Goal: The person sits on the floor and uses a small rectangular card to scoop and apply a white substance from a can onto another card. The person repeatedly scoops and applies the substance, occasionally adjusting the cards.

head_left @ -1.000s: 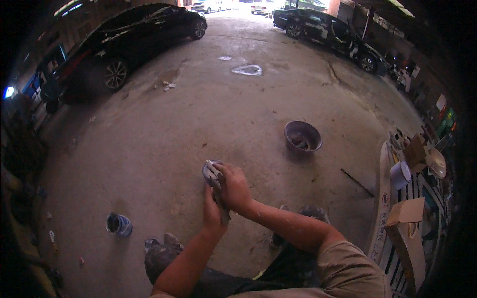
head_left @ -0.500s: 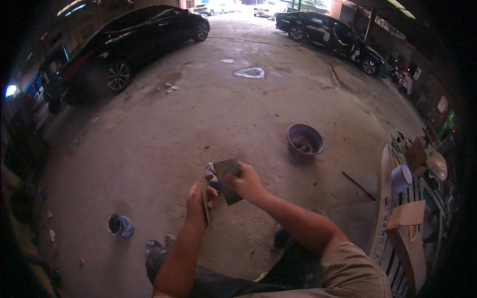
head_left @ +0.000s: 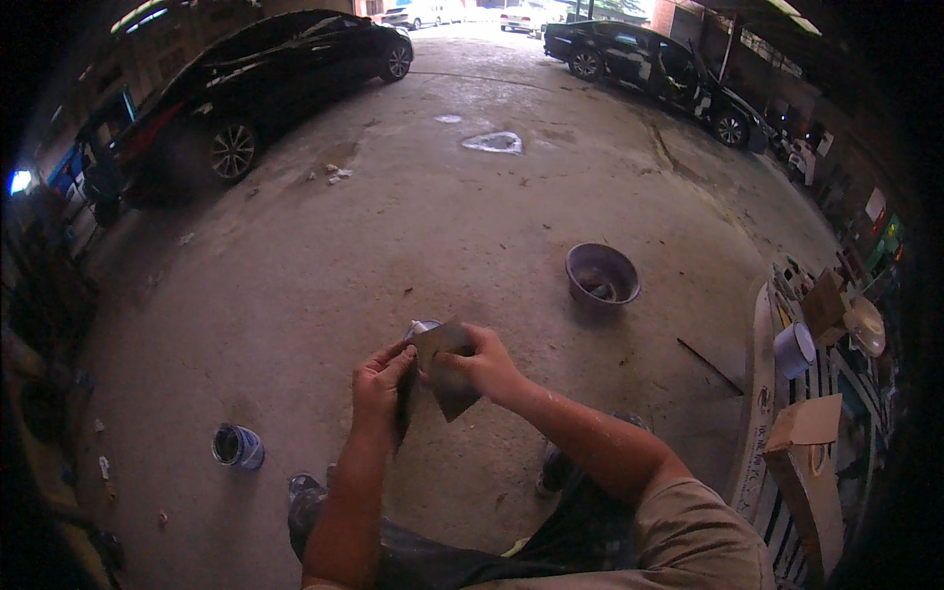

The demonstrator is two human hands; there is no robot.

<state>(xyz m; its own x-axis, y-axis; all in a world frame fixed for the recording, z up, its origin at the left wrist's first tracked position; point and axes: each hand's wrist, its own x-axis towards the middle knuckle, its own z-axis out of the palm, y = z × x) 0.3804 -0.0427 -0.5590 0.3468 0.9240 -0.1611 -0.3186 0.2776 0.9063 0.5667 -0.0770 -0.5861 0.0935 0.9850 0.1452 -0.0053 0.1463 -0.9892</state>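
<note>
In front of me my right hand (head_left: 482, 364) grips a thin, dark grey rectangular putty spreader (head_left: 456, 397), thumb lying across its face. Closed on a second flat putty spreader (head_left: 402, 408), seen almost edge-on, is my left hand (head_left: 382, 385). The two blades meet or nearly meet near my left fingertips; I cannot tell whether they touch. Just beyond the hands an open tin (head_left: 421, 327) with something whitish at its rim is mostly hidden by the right spreader.
A dark round basin (head_left: 602, 273) sits on the concrete ahead right; a small open can (head_left: 238, 446) stands at left. Along the right lie a long pale car panel (head_left: 754, 413), a cardboard box (head_left: 806, 472) and a white tub (head_left: 793, 351). Black cars (head_left: 285, 79) are parked farther off.
My left hand has turned over and shifted slightly left, its spreader now showing a dark side. The right spreader has tilted and swung toward the left one, covering more of the tin.
</note>
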